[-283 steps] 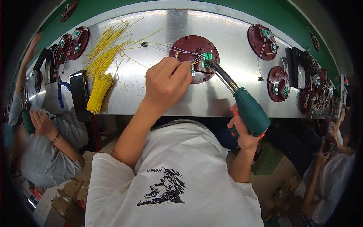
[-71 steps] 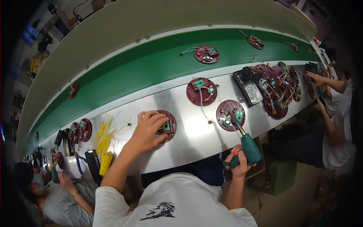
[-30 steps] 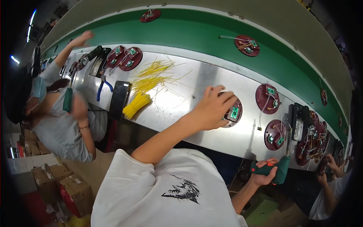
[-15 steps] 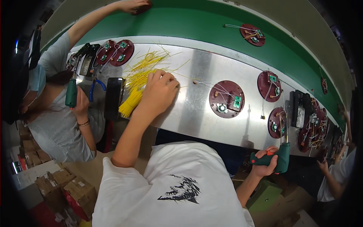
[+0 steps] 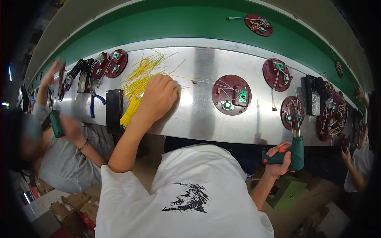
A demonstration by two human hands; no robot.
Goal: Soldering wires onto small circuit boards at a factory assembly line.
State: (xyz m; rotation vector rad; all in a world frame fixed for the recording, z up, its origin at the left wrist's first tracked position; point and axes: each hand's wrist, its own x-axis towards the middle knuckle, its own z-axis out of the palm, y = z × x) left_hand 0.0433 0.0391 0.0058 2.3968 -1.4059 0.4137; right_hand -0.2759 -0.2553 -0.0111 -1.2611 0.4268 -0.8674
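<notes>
My left hand is at the table, against the right side of a loose bundle of yellow wires. Its fingers are curled closed with the tips hidden, so what they grip cannot be seen. My right hand is wrapped round a green pistol-shaped soldering gun at the table's front edge. The gun's thin metal end points up, across a small dark red disc. Between my hands lies a larger dark red disc with a green circuit board, a round part and white wires.
Another wired disc lies behind on the metal table; one more is on the green strip. A black box-like object and blue pliers lie left. More discs are piled right. Co-workers sit on both sides.
The view has shifted a little, moving the table's things up and leftward. My hands keep about the same poses. The left co-worker's arm has drawn back from the green strip.
</notes>
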